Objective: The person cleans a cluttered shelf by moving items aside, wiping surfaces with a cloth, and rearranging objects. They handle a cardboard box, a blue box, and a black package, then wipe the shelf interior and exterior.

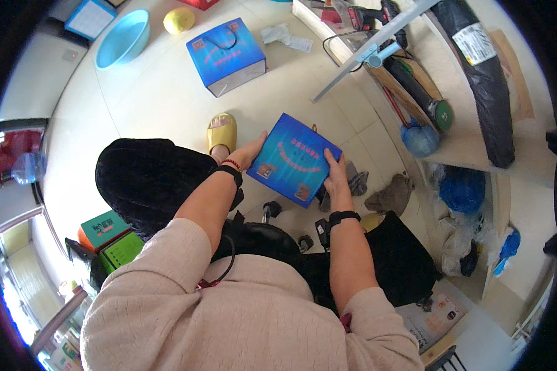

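Between my two hands is a flat-faced blue gift box or gift bag (294,160) with pink writing and two small printed squares; the picture does not settle which. My left hand (248,154) grips its left edge, with a bead bracelet and a black band at the wrist. Along the opposite edge, my right hand (337,176) has its thumb on the top face. The underside and the hidden fingers cannot be seen. Farther off on the floor lies a matching blue paper bag (227,53) with a dark cord handle and a pale side.
A light-blue basin (123,41) and a yellow fruit (179,21) are at the far left. Crumpled paper (275,34) lies near the bag. A cordless drill (364,17) and a black-wrapped package (480,92) rest on the right-hand shelf. Socks (390,195) and green boxes (120,250) flank me.
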`<action>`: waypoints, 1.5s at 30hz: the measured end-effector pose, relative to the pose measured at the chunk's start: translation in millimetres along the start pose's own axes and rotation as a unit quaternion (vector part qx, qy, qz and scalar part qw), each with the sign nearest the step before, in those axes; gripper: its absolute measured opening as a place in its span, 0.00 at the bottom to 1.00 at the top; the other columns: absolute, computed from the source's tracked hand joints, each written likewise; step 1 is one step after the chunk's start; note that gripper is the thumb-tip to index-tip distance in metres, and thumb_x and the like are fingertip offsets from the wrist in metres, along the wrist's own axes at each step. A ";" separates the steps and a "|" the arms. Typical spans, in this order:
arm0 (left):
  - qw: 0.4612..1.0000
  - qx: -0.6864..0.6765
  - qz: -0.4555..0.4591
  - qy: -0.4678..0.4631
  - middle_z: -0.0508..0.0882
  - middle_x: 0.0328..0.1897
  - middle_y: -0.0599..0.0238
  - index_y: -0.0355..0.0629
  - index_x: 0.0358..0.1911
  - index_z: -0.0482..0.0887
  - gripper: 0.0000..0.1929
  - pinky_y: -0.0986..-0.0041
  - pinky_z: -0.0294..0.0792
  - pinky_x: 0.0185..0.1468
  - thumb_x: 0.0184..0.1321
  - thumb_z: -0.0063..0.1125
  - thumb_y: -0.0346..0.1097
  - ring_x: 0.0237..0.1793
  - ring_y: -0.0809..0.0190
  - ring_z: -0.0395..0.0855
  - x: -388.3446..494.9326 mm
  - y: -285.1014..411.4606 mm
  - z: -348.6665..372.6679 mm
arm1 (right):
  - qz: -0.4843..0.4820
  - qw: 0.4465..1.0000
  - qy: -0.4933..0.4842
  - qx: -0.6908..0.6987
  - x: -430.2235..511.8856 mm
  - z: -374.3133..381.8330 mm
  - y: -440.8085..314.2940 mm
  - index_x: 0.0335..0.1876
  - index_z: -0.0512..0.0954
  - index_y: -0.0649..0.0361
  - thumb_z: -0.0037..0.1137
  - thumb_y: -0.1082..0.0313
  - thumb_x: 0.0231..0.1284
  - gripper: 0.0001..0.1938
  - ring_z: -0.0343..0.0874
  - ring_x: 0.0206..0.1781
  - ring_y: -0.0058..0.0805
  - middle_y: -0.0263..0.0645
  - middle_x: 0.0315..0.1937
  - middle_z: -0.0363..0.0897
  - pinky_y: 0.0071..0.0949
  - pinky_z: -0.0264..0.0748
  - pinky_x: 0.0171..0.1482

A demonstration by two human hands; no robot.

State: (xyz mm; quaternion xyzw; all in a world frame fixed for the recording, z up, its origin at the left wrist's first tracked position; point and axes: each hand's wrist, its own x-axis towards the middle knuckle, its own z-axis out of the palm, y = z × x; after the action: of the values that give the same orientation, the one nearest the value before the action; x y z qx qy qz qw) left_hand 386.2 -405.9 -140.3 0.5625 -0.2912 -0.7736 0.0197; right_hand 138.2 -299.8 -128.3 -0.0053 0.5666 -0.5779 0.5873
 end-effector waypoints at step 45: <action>0.859 -0.496 -0.077 -0.103 0.83 0.38 0.52 0.38 0.34 0.79 0.07 0.47 0.75 0.55 0.58 0.51 0.34 0.43 0.47 0.83 -51.3 -45.6 16.1 | -0.337 0.623 -0.279 -0.649 -176.0 112.4 -69.0 0.36 0.73 0.59 0.64 0.76 0.44 0.13 0.75 0.45 0.43 0.40 0.39 0.72 0.36 0.76 0.44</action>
State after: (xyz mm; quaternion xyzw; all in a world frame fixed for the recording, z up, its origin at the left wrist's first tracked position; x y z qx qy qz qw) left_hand 404.4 -342.7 -114.6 0.4156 0.1748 -0.8684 0.2066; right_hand 221.8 -275.1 73.6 -0.7364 0.5623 -0.1888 0.3253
